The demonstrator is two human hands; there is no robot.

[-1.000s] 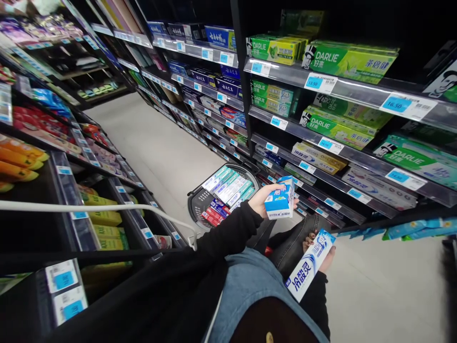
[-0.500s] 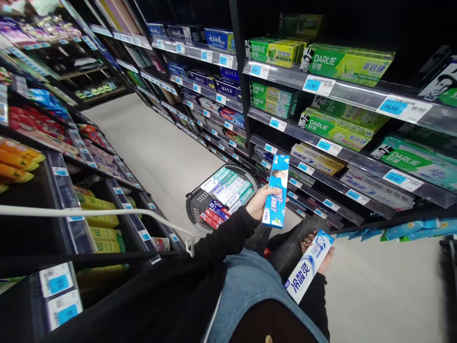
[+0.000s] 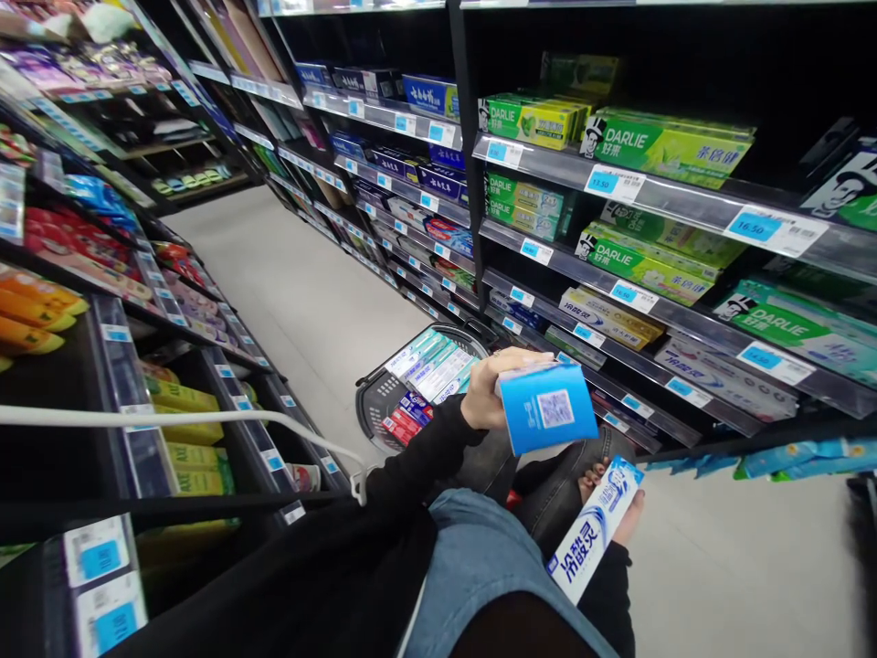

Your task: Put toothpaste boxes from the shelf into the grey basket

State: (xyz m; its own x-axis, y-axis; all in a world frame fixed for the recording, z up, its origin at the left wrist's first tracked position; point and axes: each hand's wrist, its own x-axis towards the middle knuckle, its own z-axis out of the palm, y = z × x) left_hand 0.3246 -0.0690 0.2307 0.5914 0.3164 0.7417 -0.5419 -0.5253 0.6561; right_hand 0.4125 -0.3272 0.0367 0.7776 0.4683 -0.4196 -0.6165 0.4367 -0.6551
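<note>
My left hand (image 3: 493,388) grips a blue toothpaste box (image 3: 548,407) with its flat back face and a square code turned toward me, held out in front of the lower shelves. My right hand (image 3: 620,507) holds a white and blue toothpaste box (image 3: 595,530) low beside my knee, fingers wrapped under it. Both arms wear black sleeves. Behind my left hand, a black shopping basket (image 3: 376,402) sits on the floor, filled with several toothpaste boxes.
Dark shelves (image 3: 658,187) on the right carry green Darlie boxes (image 3: 664,146) and other toothpaste with blue price tags. Shelves (image 3: 130,366) on the left hold yellow and red packs. A pale floor aisle (image 3: 294,283) runs between them. A white cord (image 3: 206,420) crosses at left.
My left hand has turned the blue box from upright to lying sideways, its back face now toward me. My right hand and its box have hardly moved.
</note>
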